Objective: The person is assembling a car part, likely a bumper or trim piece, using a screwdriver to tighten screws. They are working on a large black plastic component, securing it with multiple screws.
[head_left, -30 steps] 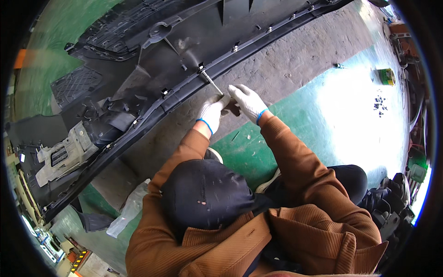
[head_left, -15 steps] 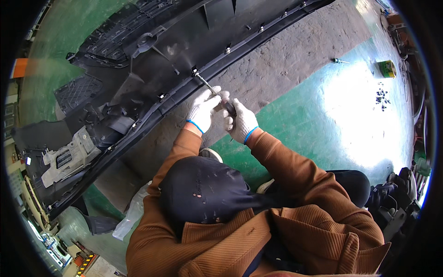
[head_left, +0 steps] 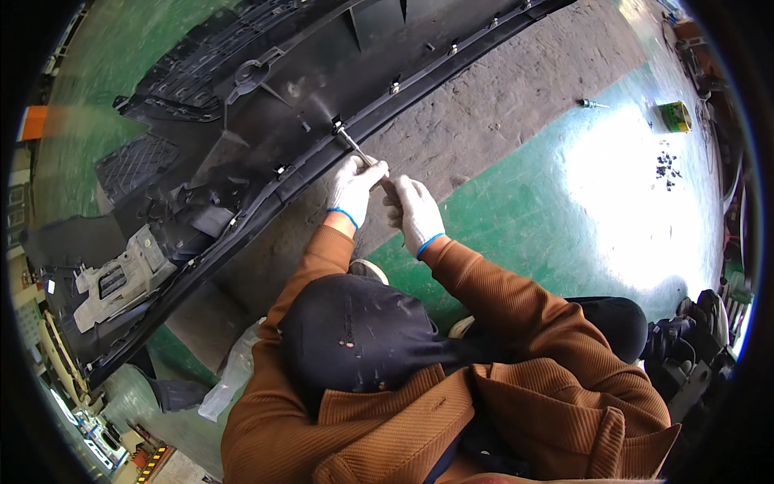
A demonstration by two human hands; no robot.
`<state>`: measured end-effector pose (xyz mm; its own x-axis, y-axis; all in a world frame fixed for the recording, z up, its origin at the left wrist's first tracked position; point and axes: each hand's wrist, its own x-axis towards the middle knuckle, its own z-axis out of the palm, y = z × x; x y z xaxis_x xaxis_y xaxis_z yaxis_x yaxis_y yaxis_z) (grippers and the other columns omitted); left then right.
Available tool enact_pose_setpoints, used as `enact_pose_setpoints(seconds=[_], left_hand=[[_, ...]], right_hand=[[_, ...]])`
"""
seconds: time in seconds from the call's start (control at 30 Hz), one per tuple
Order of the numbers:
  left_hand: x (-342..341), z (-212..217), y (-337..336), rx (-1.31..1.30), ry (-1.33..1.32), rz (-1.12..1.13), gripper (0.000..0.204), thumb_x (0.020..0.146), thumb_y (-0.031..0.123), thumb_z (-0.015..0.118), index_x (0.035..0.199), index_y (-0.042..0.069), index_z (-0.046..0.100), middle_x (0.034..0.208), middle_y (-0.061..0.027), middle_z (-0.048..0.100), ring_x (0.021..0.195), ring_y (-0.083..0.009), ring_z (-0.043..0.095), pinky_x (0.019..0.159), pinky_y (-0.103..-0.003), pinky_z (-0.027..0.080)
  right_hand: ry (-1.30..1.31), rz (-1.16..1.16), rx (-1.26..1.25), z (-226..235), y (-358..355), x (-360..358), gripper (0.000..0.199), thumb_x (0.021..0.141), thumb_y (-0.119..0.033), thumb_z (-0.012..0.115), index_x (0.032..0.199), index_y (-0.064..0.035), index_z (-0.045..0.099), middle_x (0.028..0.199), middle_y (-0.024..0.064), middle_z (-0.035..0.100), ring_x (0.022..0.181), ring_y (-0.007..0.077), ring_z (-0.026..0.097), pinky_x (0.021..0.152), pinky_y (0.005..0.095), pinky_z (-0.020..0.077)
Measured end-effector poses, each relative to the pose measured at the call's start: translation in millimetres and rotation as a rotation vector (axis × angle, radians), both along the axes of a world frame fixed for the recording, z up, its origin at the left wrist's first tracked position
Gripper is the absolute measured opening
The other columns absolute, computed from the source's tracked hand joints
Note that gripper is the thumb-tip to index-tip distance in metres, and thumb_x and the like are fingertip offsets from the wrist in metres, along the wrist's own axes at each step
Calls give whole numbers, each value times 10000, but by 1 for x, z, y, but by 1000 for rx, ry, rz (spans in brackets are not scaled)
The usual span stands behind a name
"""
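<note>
A large black plastic panel, like a car bumper cover (head_left: 322, 89), lies across the upper left with its inner side up. Along its near edge runs a row of metal clips (head_left: 395, 86). A driver tool with a slim metal shaft (head_left: 350, 142) has its tip against one of these clips. White knit gloves with blue cuffs cover both hands. My left hand (head_left: 353, 187) pinches the shaft close to the panel's edge. Fingers curled, my right hand (head_left: 415, 211) is closed round the tool's rear end, where the handle is hidden.
Under the panel is a worn grey mat (head_left: 492, 113) on a green floor (head_left: 500, 210). To the right lie a small tool (head_left: 592, 104), a yellow-green can (head_left: 675, 118) and scattered small black pieces (head_left: 667, 167). A clear plastic bag (head_left: 232, 375) rests by my left arm.
My right hand has shifted slightly left and turned over the tool's rear end, hiding the dark handle seen before. My left hand stays on the shaft, and the tip is still at the same clip.
</note>
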<state>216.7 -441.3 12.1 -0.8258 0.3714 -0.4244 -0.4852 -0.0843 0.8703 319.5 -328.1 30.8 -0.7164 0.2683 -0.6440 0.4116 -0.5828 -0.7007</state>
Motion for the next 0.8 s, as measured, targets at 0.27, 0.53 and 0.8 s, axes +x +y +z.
enact_pose_setpoints(seconds=[0.27,0.53,0.8], left_hand=[[-2,14,4,210,-251,8,206,1005,80,680,1210,54,672,1088,-102,758,985,-182,712,922,-338,564],[-3,-4,-1,192,-212,28,213,1010,137,705,1188,32,658,1034,-83,746,955,-169,687,908,-325,555],[-3,-2,-2,-2,-40,-64,104,1012,130,693,1073,46,698,1012,-73,765,979,-178,713,940,-343,554]], right_hand=[[7,-65,-519,-13,10,5,433,1080,-455,592,1345,-112,611,938,22,627,671,113,519,610,274,458],[63,-70,-580,-4,-3,7,343,1088,-390,607,1308,-130,642,818,-33,527,667,102,458,605,285,398],[108,154,275,-5,-5,7,418,1057,-280,654,1369,-20,558,965,47,647,760,107,602,662,268,507]])
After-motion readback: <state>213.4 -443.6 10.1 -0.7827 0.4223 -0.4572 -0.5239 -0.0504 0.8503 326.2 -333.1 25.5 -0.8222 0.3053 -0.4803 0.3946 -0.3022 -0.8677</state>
